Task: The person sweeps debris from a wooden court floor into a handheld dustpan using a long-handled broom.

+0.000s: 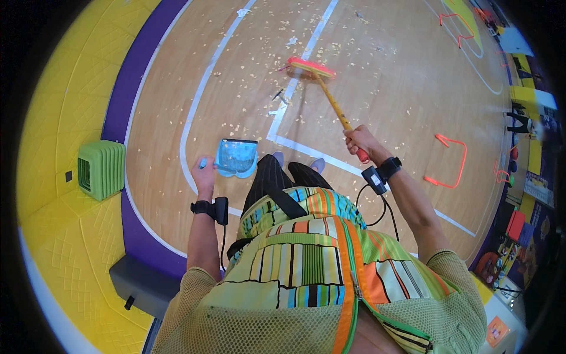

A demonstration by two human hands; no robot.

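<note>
The right hand (359, 141) is closed in a fist around the red grip at the top end of a broom (330, 97), whose yellow stick slants forward and down to a red and orange brush head resting on the wooden gym floor (383, 65) beside a white court line. The left hand (205, 171) is wrapped around the handle of a light blue dustpan (237, 157), held low just in front of the person's feet, its tray already speckled with scraps.

Both tools look light. The broom's stick seems stiff and its bristles soft, so a 1-handed hold high on the grip should steer it, though a lower hold would likely give more push. The dustpan appears to be thin rigid plastic, best held by its handle and kept level so its contents stay in. Pale confetti-like scraps (259, 71) lie scattered over the floor around the brush head; they look nearly weightless and likely to drift.
</note>
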